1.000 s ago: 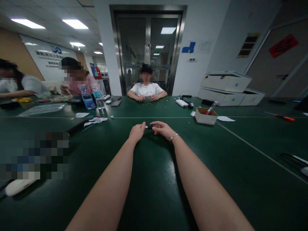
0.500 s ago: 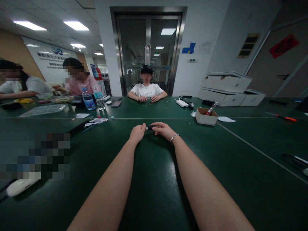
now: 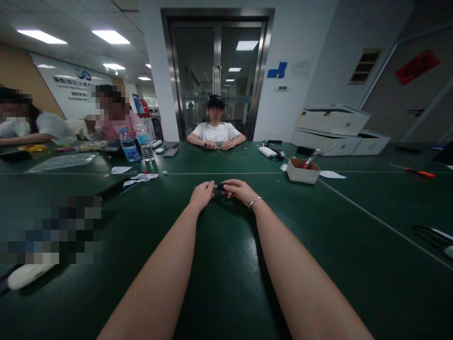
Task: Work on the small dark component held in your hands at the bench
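Between my hands is a small, dark, stick-like object with a silver end (image 3: 219, 187), held roughly level just above the green table. The fingers of my left hand (image 3: 203, 196) are closed at its silver end. My right hand (image 3: 240, 190), with a silver bracelet at the wrist, pinches the black end. Fingers cover both ends, so its exact kind does not show.
A small carton (image 3: 303, 171) with a red-and-silver tool stands ahead to the right. Farther right lies an orange-handled screwdriver (image 3: 421, 173). Water bottles (image 3: 130, 145) and paper scraps (image 3: 141, 178) are at left. A person (image 3: 215, 132) sits opposite; white boxes (image 3: 332, 120) are stacked behind right.
My hands keep their hold, with barely any shift. Across the table, the seated person's hands have moved slightly, and a person at left has brought a hand up nearer the head.
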### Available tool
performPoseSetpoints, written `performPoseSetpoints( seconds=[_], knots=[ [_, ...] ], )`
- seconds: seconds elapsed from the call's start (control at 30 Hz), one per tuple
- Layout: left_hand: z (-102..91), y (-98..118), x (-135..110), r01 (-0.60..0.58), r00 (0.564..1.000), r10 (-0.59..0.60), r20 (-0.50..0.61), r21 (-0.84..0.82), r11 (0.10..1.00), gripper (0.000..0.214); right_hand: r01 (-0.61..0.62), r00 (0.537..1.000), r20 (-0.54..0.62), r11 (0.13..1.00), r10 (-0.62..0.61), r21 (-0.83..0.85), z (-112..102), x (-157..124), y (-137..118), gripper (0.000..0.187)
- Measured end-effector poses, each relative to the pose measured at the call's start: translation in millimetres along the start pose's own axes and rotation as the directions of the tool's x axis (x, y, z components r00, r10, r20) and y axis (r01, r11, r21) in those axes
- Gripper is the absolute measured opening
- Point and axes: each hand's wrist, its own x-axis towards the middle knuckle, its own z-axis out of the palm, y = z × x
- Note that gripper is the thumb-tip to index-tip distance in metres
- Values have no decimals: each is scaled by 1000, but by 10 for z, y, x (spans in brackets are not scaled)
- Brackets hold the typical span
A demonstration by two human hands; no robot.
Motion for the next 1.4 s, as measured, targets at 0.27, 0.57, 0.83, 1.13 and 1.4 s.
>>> performPoseSetpoints(
  seconds=[0.27, 0.57, 0.83, 1.13, 1.4],
  knots=[
    [-15, -28, 11, 5, 1000, -4, 24, -29, 1000, 45, -2, 1000, 11, 1000, 2, 1, -11, 10, 12, 22],
    [-33, 44, -23, 27, 999, -28, 24, 28, 999, 50, 40, 999, 27, 999, -40, -3, -40, 23, 44, 28],
    [-29, 78, -12, 94, 996, -94, 6, -2, 996, 49, 73, 996, 52, 997, -72, -22, -41, 23, 45, 35],
    [-30, 63, 24, 112, 993, -115, -24, -81, 990, 48, 104, 993, 58, 994, -101, -43, 17, -13, -20, 40],
    [-29, 45, 82, 186, 980, -197, -38, -204, 961, 43, 137, 990, 55, 984, -132, -110, 68, -20, -93, 36]
  ],
)
